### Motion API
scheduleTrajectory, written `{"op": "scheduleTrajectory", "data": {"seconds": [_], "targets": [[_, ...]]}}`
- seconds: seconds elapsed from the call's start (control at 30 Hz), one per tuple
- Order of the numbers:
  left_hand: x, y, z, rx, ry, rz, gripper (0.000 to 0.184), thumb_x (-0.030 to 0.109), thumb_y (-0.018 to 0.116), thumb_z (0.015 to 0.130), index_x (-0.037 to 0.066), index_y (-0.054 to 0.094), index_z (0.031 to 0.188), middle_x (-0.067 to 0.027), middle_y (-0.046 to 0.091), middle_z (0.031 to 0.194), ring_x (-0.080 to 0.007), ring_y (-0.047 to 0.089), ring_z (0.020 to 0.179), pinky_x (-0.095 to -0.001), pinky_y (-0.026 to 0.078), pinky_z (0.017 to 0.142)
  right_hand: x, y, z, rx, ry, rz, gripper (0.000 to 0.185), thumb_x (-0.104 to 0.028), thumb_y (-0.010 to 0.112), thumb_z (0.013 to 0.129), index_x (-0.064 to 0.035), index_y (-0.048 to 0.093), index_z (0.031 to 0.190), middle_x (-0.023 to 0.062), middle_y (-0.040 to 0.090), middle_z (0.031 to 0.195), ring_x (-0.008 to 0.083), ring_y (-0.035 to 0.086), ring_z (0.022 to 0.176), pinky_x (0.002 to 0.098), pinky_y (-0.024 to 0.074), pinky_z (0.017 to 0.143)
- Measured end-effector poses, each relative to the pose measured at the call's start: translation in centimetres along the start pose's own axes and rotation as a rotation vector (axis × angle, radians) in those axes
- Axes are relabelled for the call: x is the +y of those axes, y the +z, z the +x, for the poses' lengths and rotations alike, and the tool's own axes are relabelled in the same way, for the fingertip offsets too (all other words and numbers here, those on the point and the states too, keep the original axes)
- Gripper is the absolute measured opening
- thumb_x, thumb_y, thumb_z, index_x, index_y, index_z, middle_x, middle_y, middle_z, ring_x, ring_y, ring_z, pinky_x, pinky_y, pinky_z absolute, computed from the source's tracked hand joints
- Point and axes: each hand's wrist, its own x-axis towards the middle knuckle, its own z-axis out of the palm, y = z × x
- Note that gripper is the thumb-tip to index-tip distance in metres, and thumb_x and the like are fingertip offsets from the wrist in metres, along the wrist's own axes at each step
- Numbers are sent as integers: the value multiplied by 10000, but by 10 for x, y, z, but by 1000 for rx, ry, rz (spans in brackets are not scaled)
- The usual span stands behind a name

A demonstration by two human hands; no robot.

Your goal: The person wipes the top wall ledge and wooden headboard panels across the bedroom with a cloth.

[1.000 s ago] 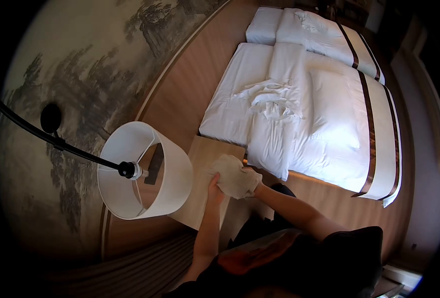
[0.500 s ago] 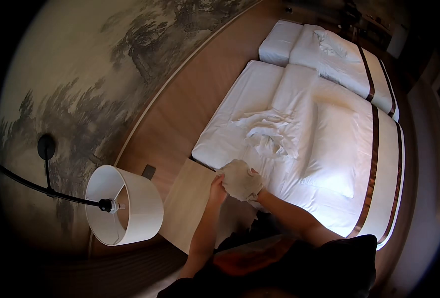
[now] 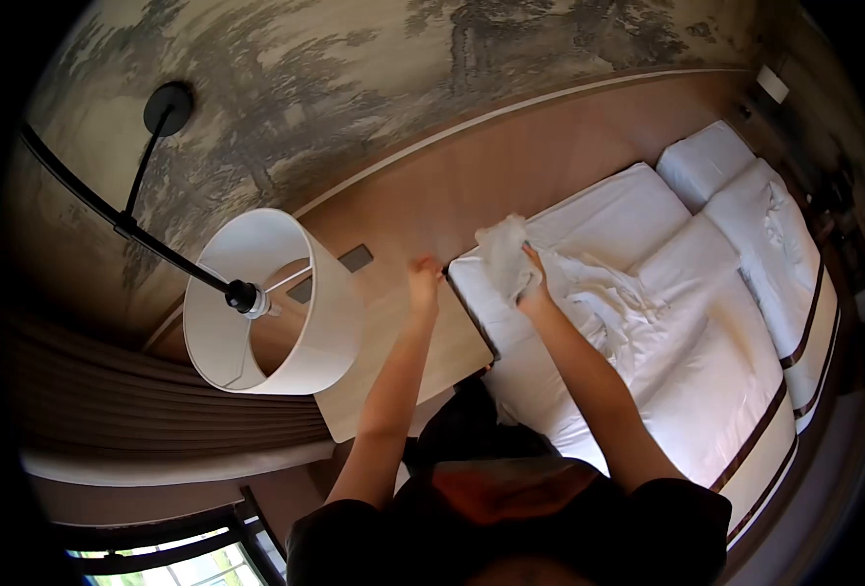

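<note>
My right hand (image 3: 534, 280) is closed on a crumpled whitish cloth (image 3: 504, 254), held up over the near corner of the bed by the headboard. My left hand (image 3: 423, 281) is apart from the cloth, above the light wood bedside table (image 3: 393, 356). Its fingers look curled in, slightly blurred, and I see nothing in them. White bedding (image 3: 613, 298) lies bunched on the near bed, to the right of my right hand.
A white lampshade (image 3: 330, 303) on a black wall arm juts out at left, close to my left forearm. Behind the beds runs a wooden headboard (image 3: 540, 146). A second bed (image 3: 769, 244) stands farther right. Brown curtains (image 3: 159, 410) and a window (image 3: 198, 566) are at lower left.
My left hand has come off the cloth and moved left over the bedside table. My right hand has kept the cloth, now nearer the headboard. The view has turned left, bringing in the window.
</note>
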Motion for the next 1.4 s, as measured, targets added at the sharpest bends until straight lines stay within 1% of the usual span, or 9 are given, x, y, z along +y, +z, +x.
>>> {"op": "scheduleTrajectory", "data": {"seconds": [0.2, 0.3, 0.4, 0.5, 0.6, 0.73, 0.83, 1.2, 1.4], "targets": [[21, -12, 61, 327, 182, -265, 299, 99, 479, 817, 32, 440, 1106, -90, 505, 982, -155, 490, 803, -312, 443, 701, 5, 109, 180, -56, -29, -683, 386, -368, 500, 904, -61, 548, 1134, -30, 495, 580, 119, 466, 441, 253, 411, 418], [20, -7, 75, 419, 261, -218, 318, 69, 484, 815, 19, 434, 1125, -109, 497, 1038, -172, 493, 818, -310, 435, 726, 45, 145, 260, -223, -160, -1303, 377, -348, 505, 900, -92, 545, 1174, 49, 606, 777, 178, 592, 668, 318, 490, 609], [19, -16, 89, 455, 227, -306, 337, 43, 494, 807, 11, 435, 1138, -123, 494, 1077, -189, 505, 836, -314, 425, 762, 105, 170, 308, -734, -949, -2016, 431, -350, 435, 924, -132, 448, 1296, 179, 500, 1253, 241, 522, 1101, 445, 419, 908], [-7, -30, 104, 487, 202, -322, 331, 42, 495, 804, 6, 443, 1129, -128, 497, 1090, -193, 513, 869, -313, 413, 788, 150, 188, 300, -930, -234, -2586, 683, -522, 404, 884, -206, 186, 1449, 161, 107, 1503, 321, 123, 1383, 542, 117, 1082], [-28, -49, 102, 474, 147, -215, 308, 68, 466, 833, 66, 422, 1138, -99, 476, 1135, -178, 527, 893, -324, 461, 730, 160, 207, 288, -857, 42, -2667, 735, -542, 395, 879, -216, 91, 1464, 141, 41, 1515, 317, 77, 1393, 574, 74, 1074], [-22, -57, 95, 465, 56, -229, 277, 53, 448, 846, 63, 433, 1123, -86, 493, 1115, -183, 546, 870, -323, 463, 721, 141, 206, 299, -1035, -333, -2423, 613, -480, 508, 827, -126, 438, 1323, 135, 368, 1370, 279, 348, 1251, 479, 218, 1039], [-9, -55, 97, 473, 71, -234, 261, 49, 442, 853, 62, 439, 1114, -80, 502, 1106, -184, 558, 862, -321, 464, 717, 150, 194, 308, -967, -982, -2343, 533, -443, 553, 797, -94, 544, 1200, 104, 458, 1253, 241, 413, 1147, 426, 273, 997], [7, -57, 94, 565, 190, -207, 128, 99, 425, 939, 50, 452, 1054, -82, 532, 1034, -155, 560, 781, -284, 457, 678, 192, 167, 326, -1255, -545, -2126, 576, -332, 463, 880, -52, 336, 1367, 101, 291, 1447, 254, 290, 1317, 400, 205, 1087], [18, -29, 150, 734, 595, -11, 124, 103, 416, 932, 28, 472, 1013, -84, 553, 993, -175, 545, 831, -285, 442, 733, 151, 159, 342, -1380, -451, -2102, 513, -258, 421, 894, -139, 338, 1386, 25, 263, 1475, 212, 310, 1318, 409, 237, 1078]]}}
